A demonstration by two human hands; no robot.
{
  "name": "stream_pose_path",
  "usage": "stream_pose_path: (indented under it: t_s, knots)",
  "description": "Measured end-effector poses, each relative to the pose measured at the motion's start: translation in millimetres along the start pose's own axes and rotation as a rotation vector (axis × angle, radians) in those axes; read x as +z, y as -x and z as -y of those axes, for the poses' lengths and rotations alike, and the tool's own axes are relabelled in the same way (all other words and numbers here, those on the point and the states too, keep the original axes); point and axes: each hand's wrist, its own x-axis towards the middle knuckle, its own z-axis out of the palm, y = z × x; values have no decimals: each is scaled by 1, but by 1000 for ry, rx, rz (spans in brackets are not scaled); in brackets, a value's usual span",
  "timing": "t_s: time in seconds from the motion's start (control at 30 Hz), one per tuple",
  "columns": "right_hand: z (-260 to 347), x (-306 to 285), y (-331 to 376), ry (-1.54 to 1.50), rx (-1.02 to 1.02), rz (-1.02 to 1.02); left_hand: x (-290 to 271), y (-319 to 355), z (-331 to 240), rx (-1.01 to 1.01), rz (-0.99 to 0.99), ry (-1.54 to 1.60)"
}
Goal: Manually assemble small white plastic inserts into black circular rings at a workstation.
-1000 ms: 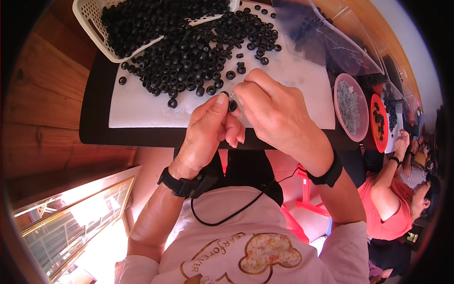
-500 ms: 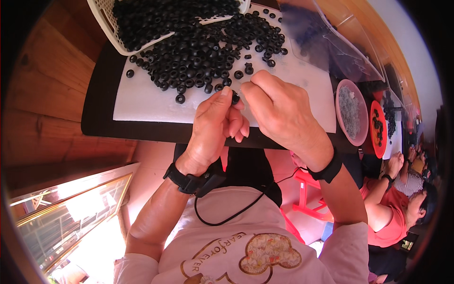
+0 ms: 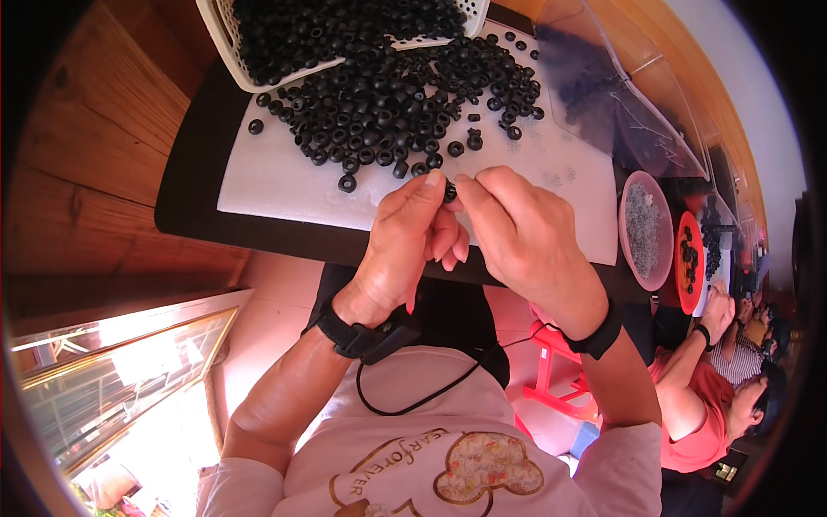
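Between the thumb and fingers of my left hand (image 3: 401,237) is a small black ring-shaped part (image 3: 450,194), held just above the near edge of the white sheet (image 3: 284,189). My right hand (image 3: 538,233) is closed in a pinch, its thumb and index fingertips against that part; anything tiny between them is hidden. Beyond both hands spreads a heap of similar black hollow parts (image 3: 370,121), with several loose ones near my fingertips. Some smaller black pieces are mixed in at the heap's far side.
A white basket (image 3: 222,52) full of black parts sits tilted behind the heap. At right are clear plastic panels (image 3: 642,99), a pink bowl (image 3: 666,241) of small clear pieces and an orange bowl (image 3: 687,303) with black parts. A co-worker in red (image 3: 698,422) sits beyond a red stool (image 3: 544,379).
The view has shifted, so table and hands sit lower and further right. My right fingertips have come closer to the black part, which stays in my left hand.
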Motion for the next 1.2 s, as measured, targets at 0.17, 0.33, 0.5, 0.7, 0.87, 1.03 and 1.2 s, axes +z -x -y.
stream_pose_path:
  t_s: [0.17,0.33,0.5,0.7,0.87,1.03,1.2]
  knots:
    - [8,3,13,-56,38,23,-1,-1,-1,8,-3,-4]
    - [13,7,22,-91,87,90,-2,-1,-1,-7,-4,-21]
    - [11,-1,18,-277,218,92,1,0,-2,-6,2,-30]
    - [4,-13,10,-538,347,167,-6,4,4,25,62,-6]
    - [-57,-27,-7,-433,510,314,-4,4,2,21,89,-34]
    - [-88,12,-10,-227,393,397,-4,2,1,13,106,-82]
    - [-84,28,-20,-102,380,457,-3,5,0,-5,86,-71]
